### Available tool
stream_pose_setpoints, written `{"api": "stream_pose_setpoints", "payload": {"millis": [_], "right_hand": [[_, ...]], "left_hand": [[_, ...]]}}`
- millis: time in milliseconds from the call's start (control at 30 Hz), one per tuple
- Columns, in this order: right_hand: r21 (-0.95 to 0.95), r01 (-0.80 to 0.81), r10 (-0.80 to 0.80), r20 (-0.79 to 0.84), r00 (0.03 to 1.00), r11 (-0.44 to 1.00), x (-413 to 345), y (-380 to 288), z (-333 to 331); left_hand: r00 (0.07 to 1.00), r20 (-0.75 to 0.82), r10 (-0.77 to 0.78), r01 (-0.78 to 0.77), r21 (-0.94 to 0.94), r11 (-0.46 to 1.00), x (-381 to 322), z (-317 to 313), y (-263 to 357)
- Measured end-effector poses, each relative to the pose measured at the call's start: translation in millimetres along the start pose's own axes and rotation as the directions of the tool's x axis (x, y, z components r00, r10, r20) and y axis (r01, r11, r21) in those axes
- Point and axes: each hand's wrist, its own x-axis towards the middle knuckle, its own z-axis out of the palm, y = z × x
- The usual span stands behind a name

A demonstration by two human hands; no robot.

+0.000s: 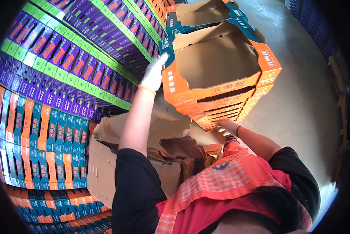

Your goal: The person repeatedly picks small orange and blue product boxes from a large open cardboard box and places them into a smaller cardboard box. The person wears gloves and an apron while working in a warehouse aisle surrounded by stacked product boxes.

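A tall stack of open-topped cardboard fruit trays, orange and teal with printed writing, stands in front of me. Its top tray (218, 64) shows a bare brown inside. My left hand (155, 73), in a white glove with an orange cuff, grips the left side wall of that top tray near its far corner. Lower down, my right hand (229, 126) holds the near side of the lower orange trays (224, 112). The fingers of that hand are partly hidden, with some white showing at them. The bottom of the stack is hidden from view.
Another tray stack (202, 16) stands right behind. Purple and green cartons (63, 58) are piled high on the left, above teal and orange trays (40, 128). A large brown cardboard box (101, 163) with torn cardboard stands by my left arm. Concrete floor (298, 96) lies to the right.
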Motion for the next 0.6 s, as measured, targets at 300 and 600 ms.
{"api": "stream_pose_setpoints", "payload": {"millis": [300,600], "right_hand": [[-0.011,0.113,-0.080,-0.772,0.630,0.994,-89.7,-22.5,-119.0],[0.267,0.220,-0.087,-0.434,0.897,0.938,-67.5,-67.3,-169.6]], "left_hand": [[0.957,-0.107,-0.271,0.219,-0.348,0.911,-85.2,26.5,-23.1],[0.883,-0.266,-0.387,0.250,-0.433,0.866,-112.4,54.3,-23.9]]}}
